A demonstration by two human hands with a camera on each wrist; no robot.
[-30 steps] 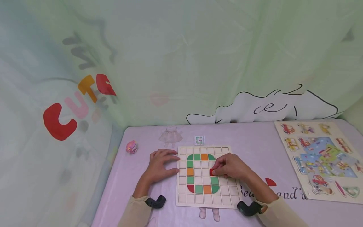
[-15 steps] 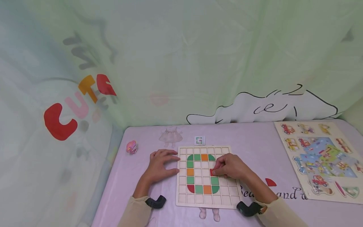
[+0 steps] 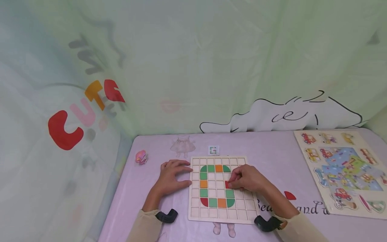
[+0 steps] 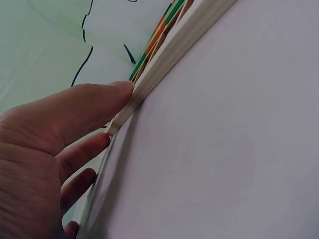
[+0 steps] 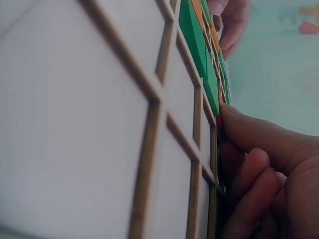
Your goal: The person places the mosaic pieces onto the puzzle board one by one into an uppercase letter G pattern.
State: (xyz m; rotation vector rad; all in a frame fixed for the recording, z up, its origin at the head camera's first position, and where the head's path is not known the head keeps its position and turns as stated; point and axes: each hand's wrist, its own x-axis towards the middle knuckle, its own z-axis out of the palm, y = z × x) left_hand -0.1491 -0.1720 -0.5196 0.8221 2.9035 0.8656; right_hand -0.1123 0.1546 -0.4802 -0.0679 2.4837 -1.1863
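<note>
A pale wooden grid board lies flat on the table, with green, orange and red tiles forming a rounded ring in its cells. My right hand, its fingers curled, pinches a small red tile at the ring's right side. In the right wrist view, the thumb tip touches that tile and the other fingers fold against the board; the hand partly hides the tile. My left hand rests with spread, relaxed fingers against the board's left edge. The left wrist view has the thumb touching the rim.
Just behind the board lies a small pattern card. A pink toy sits at the back left. Right of the board is a loose red quarter-round tile. Further right lies a picture puzzle board. A curtain hangs behind the table.
The whole head view has shifted slightly. Both hands keep their places at the board, and the red tile stays under the right fingers.
</note>
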